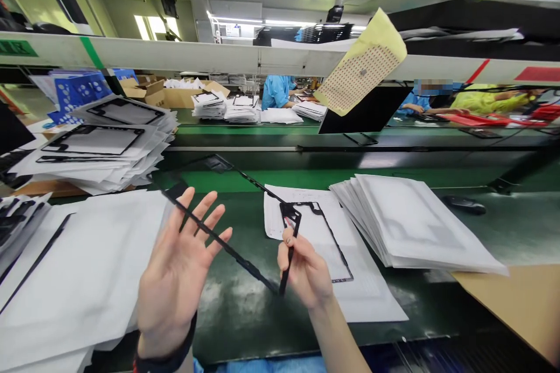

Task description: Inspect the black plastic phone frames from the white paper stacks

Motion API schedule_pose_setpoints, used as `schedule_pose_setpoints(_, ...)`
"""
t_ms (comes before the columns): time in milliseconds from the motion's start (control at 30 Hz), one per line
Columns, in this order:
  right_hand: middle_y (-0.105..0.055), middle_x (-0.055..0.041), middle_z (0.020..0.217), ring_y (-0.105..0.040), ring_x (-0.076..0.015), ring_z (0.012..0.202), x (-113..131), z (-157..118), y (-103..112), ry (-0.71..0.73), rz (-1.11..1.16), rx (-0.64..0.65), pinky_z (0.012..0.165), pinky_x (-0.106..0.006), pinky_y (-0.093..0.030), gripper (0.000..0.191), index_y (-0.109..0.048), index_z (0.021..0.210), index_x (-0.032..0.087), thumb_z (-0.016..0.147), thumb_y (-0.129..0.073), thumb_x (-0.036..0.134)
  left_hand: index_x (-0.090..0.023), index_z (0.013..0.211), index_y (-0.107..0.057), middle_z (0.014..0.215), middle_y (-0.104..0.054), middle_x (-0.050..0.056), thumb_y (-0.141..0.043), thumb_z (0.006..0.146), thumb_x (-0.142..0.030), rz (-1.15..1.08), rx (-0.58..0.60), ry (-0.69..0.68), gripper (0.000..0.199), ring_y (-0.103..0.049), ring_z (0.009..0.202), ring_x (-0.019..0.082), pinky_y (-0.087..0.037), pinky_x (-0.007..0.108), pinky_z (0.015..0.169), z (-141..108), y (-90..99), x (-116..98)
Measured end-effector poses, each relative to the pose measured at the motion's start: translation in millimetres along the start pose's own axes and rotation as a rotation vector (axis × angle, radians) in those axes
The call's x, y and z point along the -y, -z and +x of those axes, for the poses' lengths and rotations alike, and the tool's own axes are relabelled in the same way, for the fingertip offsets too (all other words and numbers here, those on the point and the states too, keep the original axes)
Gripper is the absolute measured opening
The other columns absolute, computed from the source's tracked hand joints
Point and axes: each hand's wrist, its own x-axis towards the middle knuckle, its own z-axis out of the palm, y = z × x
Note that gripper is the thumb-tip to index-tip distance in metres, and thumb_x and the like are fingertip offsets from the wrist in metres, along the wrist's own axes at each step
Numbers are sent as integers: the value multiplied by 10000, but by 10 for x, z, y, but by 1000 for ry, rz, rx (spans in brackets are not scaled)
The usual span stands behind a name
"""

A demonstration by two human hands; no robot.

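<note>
A thin black rectangular frame [238,257] hangs tilted above the green bench, its near corner pinched by my right hand [306,268]. My left hand [181,262], palm up with fingers spread, is beside the frame's long left edge; whether it touches is hard to tell. A second black frame [336,239] lies flat on a white sheet [371,297] to the right of my right hand. Under that sheet's upper left part shows a printed paper [272,218].
White sheets [87,256] are piled at left, with stacked sheets and frames [100,154] behind. Another white stack [406,221], a mouse [464,204] and cardboard [520,297] are at right. A monitor [363,111] stands behind; people in blue [276,92] and yellow [485,100] sit beyond.
</note>
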Motion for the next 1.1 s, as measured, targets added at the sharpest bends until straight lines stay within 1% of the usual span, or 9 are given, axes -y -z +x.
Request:
schedule_pose_setpoints(100,-708,-38,618,-595,-79,400,-195,4,168,-76,-13,-25,451,-140,-507,318,-476,755,176,798,-743,343,-263,1236,-621,1319,-618,61,-551,900,-228,33,33,42,345,-651,1042,175,-597,265,771,98,49,39)
schedule_pose_setpoints(200,-720,-59,641,-627,-96,437,-329,-30,292,-132,-29,-43,474,-153,-516,336,-471,753,174,796,-747,360,-226,1168,-670,1334,-609,75,-591,882,-226,54,40,58,297,-637,1088,186,-582,257,815,164,95,87)
schedule_pose_setpoints(267,-726,-76,650,-642,-105,451,-373,-59,353,-150,-41,-50,468,-149,-508,344,-472,747,170,796,-752,364,-205,1140,-687,1331,-610,90,-596,880,-247,63,57,65,279,-634,1103,203,-580,267,823,186,125,101)
schedule_pose_setpoints(467,-742,-124,704,-672,-125,488,-414,-89,461,-171,-61,-52,485,-157,-511,350,-482,734,157,797,-761,358,-192,1147,-685,1299,-632,102,-585,890,-257,91,127,102,283,-671,1019,204,-595,296,806,188,155,82)
schedule_pose_setpoints(567,-740,-111,689,-659,-116,471,-442,-75,511,-202,-38,-42,471,-151,-497,345,-477,741,162,802,-754,357,-202,1137,-691,1290,-641,89,-607,875,-215,117,140,106,275,-682,1004,197,-595,293,822,164,133,82)
schedule_pose_setpoints(700,-723,-74,641,-629,-100,428,-513,-59,607,-272,23,-24,447,-144,-479,341,-477,761,168,791,-757,361,-231,1132,-698,1249,-668,76,-681,823,-178,182,157,77,315,-698,981,191,-585,246,827,108,95,91)
schedule_pose_setpoints(867,-697,-42,603,-634,-116,440,-675,-69,704,-376,98,9,425,-150,-479,312,-500,781,164,773,-741,360,-220,1110,-710,1183,-700,90,-740,775,-175,241,126,24,339,-704,976,205,-584,202,781,47,60,103)
schedule_pose_setpoints(1000,-683,-27,591,-590,-99,411,-830,-83,685,-434,134,34,398,-153,-450,297,-511,758,164,751,-730,364,-218,1116,-707,1167,-707,96,-761,756,-183,254,124,-6,366,-710,956,200,-584,190,763,34,46,123)
schedule_pose_setpoints(1100,-671,-32,580,-587,-101,422,-910,-89,625,-463,131,45,401,-156,-443,314,-520,741,157,731,-744,378,-236,1107,-711,1154,-713,81,-766,753,-184,277,132,-18,363,-714,920,172,-580,174,750,39,40,133)
